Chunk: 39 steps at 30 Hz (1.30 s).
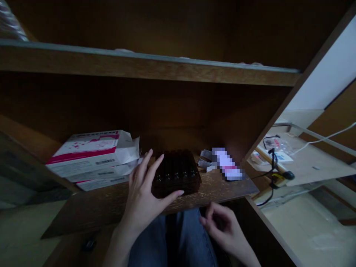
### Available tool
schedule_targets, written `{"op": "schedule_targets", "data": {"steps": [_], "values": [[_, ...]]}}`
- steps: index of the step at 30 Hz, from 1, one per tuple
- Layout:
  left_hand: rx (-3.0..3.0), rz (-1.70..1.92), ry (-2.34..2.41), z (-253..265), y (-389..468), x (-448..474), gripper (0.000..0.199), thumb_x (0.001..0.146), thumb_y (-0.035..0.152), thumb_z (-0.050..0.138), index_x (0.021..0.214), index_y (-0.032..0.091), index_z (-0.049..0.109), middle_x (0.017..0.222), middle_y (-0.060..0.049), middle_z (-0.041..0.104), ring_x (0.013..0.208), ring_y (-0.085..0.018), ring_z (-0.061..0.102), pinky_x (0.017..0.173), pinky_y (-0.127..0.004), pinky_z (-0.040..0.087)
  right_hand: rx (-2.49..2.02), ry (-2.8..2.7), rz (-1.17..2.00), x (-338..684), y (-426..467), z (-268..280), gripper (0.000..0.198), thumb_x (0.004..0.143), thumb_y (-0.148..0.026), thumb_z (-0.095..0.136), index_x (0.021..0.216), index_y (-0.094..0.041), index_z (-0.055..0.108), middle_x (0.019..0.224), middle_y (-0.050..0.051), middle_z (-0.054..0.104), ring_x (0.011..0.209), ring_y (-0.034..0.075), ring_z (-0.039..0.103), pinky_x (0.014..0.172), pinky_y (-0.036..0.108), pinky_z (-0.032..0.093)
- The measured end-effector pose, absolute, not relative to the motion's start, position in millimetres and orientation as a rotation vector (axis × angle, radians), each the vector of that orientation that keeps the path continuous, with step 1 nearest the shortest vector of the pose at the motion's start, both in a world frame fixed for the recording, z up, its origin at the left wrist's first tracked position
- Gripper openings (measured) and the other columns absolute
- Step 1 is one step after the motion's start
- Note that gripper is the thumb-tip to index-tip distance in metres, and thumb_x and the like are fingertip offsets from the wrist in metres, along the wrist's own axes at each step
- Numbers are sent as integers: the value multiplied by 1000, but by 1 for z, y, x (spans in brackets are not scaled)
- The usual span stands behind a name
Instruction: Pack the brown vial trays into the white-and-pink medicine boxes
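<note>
A dark tray of small brown vials (pixel 176 173) sits near the front edge of a wooden shelf (pixel 111 202). My left hand (pixel 144 189) is spread against its left side, thumb along the front, fingers apart and touching it. My right hand (pixel 222 224) hangs lower, below the shelf edge over my jeans, fingers loosely curled with nothing visible in them.
A stack of white and pink boxes (pixel 94 157) lies left of the tray. Small packets and a blurred item (pixel 222 165) lie to its right. An upper shelf (pixel 150 68) runs overhead. A desk (pixel 311 167) with black cables (pixel 274 163) stands at right.
</note>
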<state>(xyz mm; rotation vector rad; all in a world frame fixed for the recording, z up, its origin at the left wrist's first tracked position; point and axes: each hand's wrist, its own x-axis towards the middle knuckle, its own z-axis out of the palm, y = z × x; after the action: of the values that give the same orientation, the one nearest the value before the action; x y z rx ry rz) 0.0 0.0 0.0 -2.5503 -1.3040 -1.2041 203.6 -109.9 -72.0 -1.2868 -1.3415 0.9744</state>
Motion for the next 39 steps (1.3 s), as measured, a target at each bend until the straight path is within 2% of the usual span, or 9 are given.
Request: {"op": "schedule_targets", "data": {"steps": [4,8,18,24,27,30,34,37,39], "values": [[-2661,-1216,-1401,-11,2,-2,84,75,49,73,146,27,32,154,-13,34,141,-32,34,112,-56,33,-1201,-1326,721,214,-92,-49,12,87,-31,64,92,-22,57,73,-4,46,63,11,42,56,22,34],[-2716,-1309,-1436,-15,5,-1,83,76,47,73,145,29,33,155,-12,34,142,-30,33,114,-55,32,-1150,-1364,630,211,-77,-47,30,90,-25,62,120,-29,57,84,-2,50,70,11,48,60,22,38],[-2729,-1443,-1482,-17,10,-4,83,68,48,79,140,29,43,152,-11,41,140,-29,39,113,-51,34,-1152,-1273,541,202,-62,-47,27,85,-23,69,111,-28,67,92,0,61,72,11,53,64,22,45],[-2724,-1531,-1572,-12,13,-1,82,66,50,80,137,25,48,148,-12,47,137,-28,42,114,-48,34,-1097,-1088,784,199,-61,-40,29,83,-28,72,111,-28,67,96,2,69,84,13,62,76,24,50],[-2722,-1567,-1589,-9,16,1,80,65,52,79,134,24,51,144,-11,50,134,-28,46,114,-48,35,-1033,-1003,966,198,-60,-31,28,84,-34,70,111,-24,67,88,3,72,69,11,62,64,21,50],[-2725,-1583,-1626,-4,19,2,74,64,53,79,128,24,57,141,-11,53,133,-28,48,114,-47,35,-1009,-950,1121,200,-57,-22,41,87,-42,64,122,-22,59,80,4,73,48,6,53,44,16,41],[-2738,-1610,-1644,1,23,4,70,65,55,78,124,23,59,137,-10,57,129,-28,51,112,-47,37,-972,-859,1308,207,-49,-11,64,87,-49,59,139,-19,38,84,10,75,42,10,57,33,16,35],[-2741,-1614,-1629,3,24,5,70,65,56,77,123,22,60,132,-10,60,125,-27,55,110,-46,40,-938,-842,1493,214,-41,-2,67,88,-54,53,141,-19,31,84,12,76,30,10,52,25,15,26],[-2727,-1601,-1624,3,25,5,70,65,56,77,123,22,60,133,-11,60,125,-28,55,110,-46,41,-916,-855,1614,218,-35,5,65,88,-55,51,140,-21,30,86,12,76,29,11,52,24,15,26]]}}
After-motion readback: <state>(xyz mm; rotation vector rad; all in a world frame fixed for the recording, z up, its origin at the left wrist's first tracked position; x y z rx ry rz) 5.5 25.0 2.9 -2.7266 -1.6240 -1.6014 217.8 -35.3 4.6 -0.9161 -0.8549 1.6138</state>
